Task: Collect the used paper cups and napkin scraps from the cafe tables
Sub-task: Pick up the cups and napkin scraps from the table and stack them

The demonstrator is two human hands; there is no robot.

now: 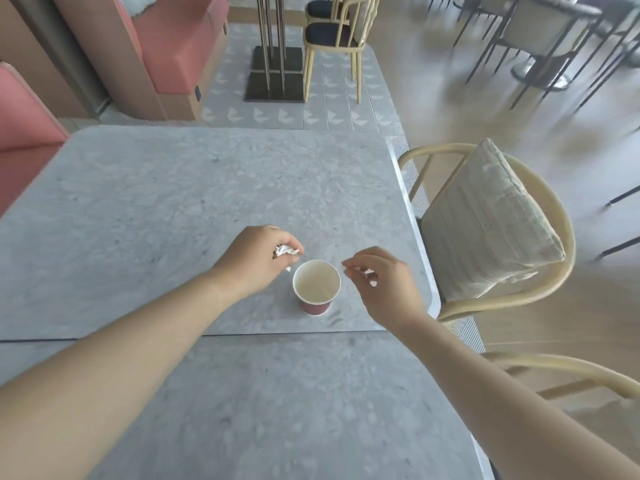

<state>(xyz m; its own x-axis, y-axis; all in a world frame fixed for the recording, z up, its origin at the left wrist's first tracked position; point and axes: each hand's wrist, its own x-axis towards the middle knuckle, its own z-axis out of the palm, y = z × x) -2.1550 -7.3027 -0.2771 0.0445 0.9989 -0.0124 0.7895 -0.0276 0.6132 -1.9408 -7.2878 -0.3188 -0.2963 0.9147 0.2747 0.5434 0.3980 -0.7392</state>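
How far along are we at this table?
Done: no loose scraps visible on the grey table. In hand: left hand grips a crumpled napkin scrap, right hand pinches a smaller white scrap, both beside the paper cup. Left: the cup stands upright on the table, uncollected.

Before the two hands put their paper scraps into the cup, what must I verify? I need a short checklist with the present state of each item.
1. Red paper cup stands upright on the grey stone-pattern table: ok.
2. Cup mouth open, nothing covering it: ok.
3. Left hand grips the crumpled white napkin scrap: ok.
4. Right hand pinches the small white paper scrap: ok.
5. Both scraps over the cup mouth: not ok, each is beside the rim.
6. Cup free of liquid: cannot tell.
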